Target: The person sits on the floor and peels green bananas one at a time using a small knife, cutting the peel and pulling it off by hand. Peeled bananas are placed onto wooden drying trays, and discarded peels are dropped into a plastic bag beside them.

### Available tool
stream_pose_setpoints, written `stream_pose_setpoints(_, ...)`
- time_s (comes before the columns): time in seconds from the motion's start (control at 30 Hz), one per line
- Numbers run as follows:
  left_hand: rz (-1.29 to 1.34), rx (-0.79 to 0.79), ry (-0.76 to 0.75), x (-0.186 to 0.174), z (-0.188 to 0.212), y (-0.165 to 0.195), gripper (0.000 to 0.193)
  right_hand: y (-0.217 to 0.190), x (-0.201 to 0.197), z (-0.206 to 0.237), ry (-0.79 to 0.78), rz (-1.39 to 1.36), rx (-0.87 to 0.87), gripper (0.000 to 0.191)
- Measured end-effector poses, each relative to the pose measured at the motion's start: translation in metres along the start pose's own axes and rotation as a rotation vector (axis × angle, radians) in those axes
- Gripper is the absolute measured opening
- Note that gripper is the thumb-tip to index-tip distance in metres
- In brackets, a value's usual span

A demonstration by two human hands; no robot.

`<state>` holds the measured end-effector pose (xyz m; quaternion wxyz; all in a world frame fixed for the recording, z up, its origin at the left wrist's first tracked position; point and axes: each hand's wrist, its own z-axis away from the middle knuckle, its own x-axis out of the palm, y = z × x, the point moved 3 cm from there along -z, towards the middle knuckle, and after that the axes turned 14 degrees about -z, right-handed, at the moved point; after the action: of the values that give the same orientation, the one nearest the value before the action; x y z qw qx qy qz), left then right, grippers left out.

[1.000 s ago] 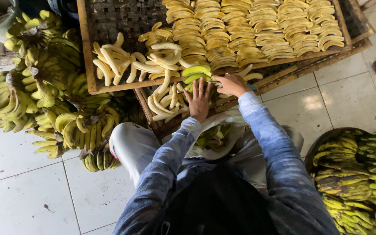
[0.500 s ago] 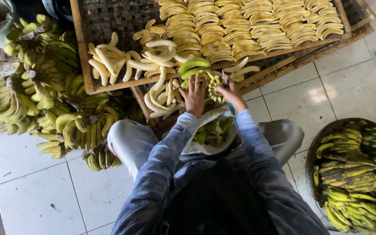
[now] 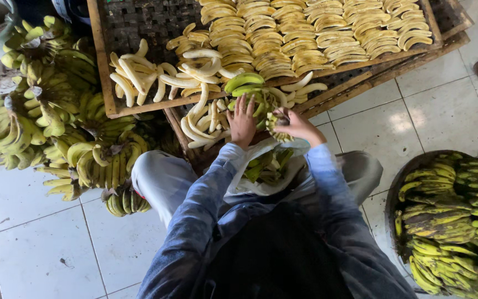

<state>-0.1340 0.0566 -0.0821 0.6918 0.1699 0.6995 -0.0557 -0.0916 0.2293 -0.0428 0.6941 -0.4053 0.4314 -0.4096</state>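
A bunch of green bananas [image 3: 248,84] is held over the pile of peeled bananas [image 3: 203,119] in front of my knees. My left hand [image 3: 242,120] lies against the bunch's left side with its fingers spread. My right hand [image 3: 299,125] is closed around the bunch's cut stem end [image 3: 277,123]. On my lap lies a white bag [image 3: 250,185] with green peels in it. More peeled bananas [image 3: 139,75] lie on the woven tray [image 3: 99,61] just beyond.
Rows of split yellow bananas [image 3: 316,27] fill the tray's far right. Unpeeled banana bunches [image 3: 51,111] are heaped on the tiled floor at my left. A round basket [image 3: 392,188] of blackened green peels stands at my right.
Both hands drew back toward my lap with the green bunch. The right hand shifted from the top of the bunch onto its stem end, and the view moved closer.
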Motion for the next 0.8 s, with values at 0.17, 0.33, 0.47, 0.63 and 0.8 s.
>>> stream_pose_setpoints(0.17, 0.166, -0.093, 0.236, -0.009, -0.004, -0.017, 0.074, 0.016, 0.012, 0.061, -0.209, 0.248, -0.101, 0.063)
stream_pose_setpoints(0.33, 0.159, -0.107, 0.063, -0.007, -0.027, -0.018, 0.07, 0.039, 0.048, 0.078, -0.17, 0.614, 0.115, 0.07)
stream_pose_setpoints(0.47, 0.273, -0.084, 0.242, -0.012, -0.035, -0.02, 0.058, 0.028, 0.062, 0.079, 0.181, 0.346, -0.164, 0.067)
stream_pose_setpoints(0.63, 1.468, -0.195, 0.179, -0.007, -0.012, -0.02, 0.034, -0.001, 0.075, 0.078, 0.473, 0.084, 0.032, 0.059)
stream_pose_setpoints(0.8, 2.233, -0.406, -0.159, -0.023, 0.034, -0.013, 0.023, -0.051, 0.094, 0.091, 0.535, 0.095, -0.436, 0.049)
